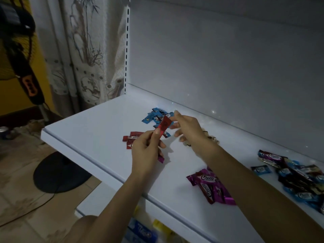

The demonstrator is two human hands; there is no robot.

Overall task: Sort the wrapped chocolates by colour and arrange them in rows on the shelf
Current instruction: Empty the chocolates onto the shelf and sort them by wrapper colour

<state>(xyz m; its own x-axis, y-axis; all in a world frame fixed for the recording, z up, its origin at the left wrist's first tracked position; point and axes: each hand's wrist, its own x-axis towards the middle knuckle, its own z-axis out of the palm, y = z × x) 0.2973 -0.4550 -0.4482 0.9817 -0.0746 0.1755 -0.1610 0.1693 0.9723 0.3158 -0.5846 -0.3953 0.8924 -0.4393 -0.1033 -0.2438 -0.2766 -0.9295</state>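
Red wrapped chocolate (164, 125) is up off the shelf (98, 123), pinched at its lower end between the thumb and fingertips of your left hand (147, 149). It hangs over the gap between the blue pile (152, 116) and the red group (132, 137). A magenta wrapper end (161, 159) pokes out beneath that same palm, so you seem to be carrying a second piece there. Your right hand (189, 128) sits just beside the red piece's upper end with its fingers loosely bent. Whether thumb and forefinger actually nip that end cannot be told from here.

Expect the piece to weigh almost nothing. The foil looks glossy and thin, so it will likely slide between your fingers and crinkle. The bar inside is probably stiff enough to snap or dent if you bend it. Hold it across the flat middle of the body, not by the crimped end seal, which flops and twists. Lay it flat alongside the red group instead of dropping it, since a light packet skids on this smooth white surface. The purple group (210, 186) and the mixed heap (298, 178) lie well to your right, yet to be lined up.
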